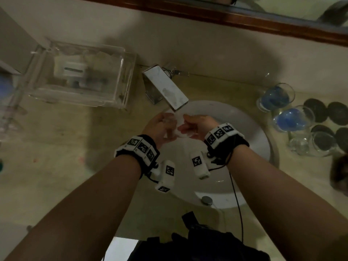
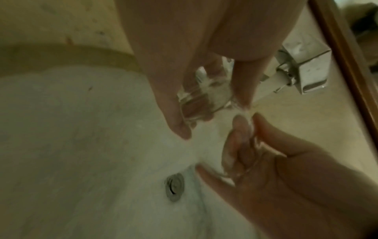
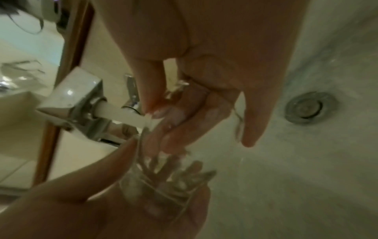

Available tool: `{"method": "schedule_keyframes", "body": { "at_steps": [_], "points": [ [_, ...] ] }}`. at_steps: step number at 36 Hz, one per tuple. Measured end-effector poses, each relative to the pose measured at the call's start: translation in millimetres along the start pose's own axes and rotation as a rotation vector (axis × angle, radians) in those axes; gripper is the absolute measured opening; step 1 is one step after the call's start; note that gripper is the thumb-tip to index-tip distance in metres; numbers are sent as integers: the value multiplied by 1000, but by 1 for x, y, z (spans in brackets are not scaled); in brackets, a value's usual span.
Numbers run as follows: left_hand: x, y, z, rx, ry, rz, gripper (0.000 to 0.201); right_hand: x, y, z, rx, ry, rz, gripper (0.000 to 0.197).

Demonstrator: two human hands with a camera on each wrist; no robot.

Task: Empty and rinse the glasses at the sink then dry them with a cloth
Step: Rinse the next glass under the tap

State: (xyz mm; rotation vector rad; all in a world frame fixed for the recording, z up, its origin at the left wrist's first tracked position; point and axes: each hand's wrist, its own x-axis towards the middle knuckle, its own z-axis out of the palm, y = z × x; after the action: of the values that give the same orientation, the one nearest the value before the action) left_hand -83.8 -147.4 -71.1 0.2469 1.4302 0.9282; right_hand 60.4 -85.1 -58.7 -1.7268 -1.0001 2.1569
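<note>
A clear empty glass (image 1: pixel 174 127) lies on its side over the white sink (image 1: pixel 263 142), just under the tap spout (image 1: pixel 170 91). My left hand (image 1: pixel 162 122) grips the glass by its thick base (image 2: pixel 201 97). My right hand (image 1: pixel 194 125) pinches the rim (image 3: pixel 237 113), fingers (image 3: pixel 180 119) inside the bowl and thumb outside. A stream of water (image 3: pixel 126 115) runs from the tap onto the rim and fingers. Two glasses with blue liquid (image 1: pixel 275 97) (image 1: pixel 291 118) and an empty one (image 1: pixel 318 144) stand on the counter to the right.
Dark round coasters (image 1: pixel 328 113) lie beyond the glasses at the right. A clear plastic box (image 1: pixel 81 76) sits left of the tap. The drain plug (image 1: pixel 206 200) is near the sink's front. A wooden mirror frame (image 1: pixel 235 18) runs along the back wall.
</note>
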Motion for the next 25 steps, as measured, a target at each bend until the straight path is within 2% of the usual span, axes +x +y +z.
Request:
{"method": "schedule_keyframes", "body": {
  "at_steps": [2, 6, 9, 12, 15, 17, 20, 22, 25],
  "points": [
    [-1, 0, 2, -66, 21, -47, 22, -2, 0, 3, -66, -38, -105, 22],
    [-1, 0, 2, -175, -64, -173, 27, -9, 0, 8, -278, -60, -178, 13],
    [1, 0, -1, -26, 26, -132, 14, -5, 0, 9, -304, -91, -92, 8],
    [2, -3, -4, -16, 66, -100, 24, -6, -2, 11, -291, -58, -27, 9],
    [3, -2, -6, -71, 94, -97, 21, -5, -1, 14, -246, -56, -119, 14],
    [2, -1, -7, -71, 86, -123, 18, -5, 1, 16, -347, -23, -226, 18],
    [-3, 0, -7, -37, 2, -189, 47, -9, 1, 19, -554, -6, -321, 18],
    [-2, -1, -7, -61, -19, -222, 59, -10, 1, 19, -601, -27, -348, 16],
    [0, -1, -5, -76, -23, -193, 49, -10, -1, 16, -601, -36, -359, 16]
  ]
}}
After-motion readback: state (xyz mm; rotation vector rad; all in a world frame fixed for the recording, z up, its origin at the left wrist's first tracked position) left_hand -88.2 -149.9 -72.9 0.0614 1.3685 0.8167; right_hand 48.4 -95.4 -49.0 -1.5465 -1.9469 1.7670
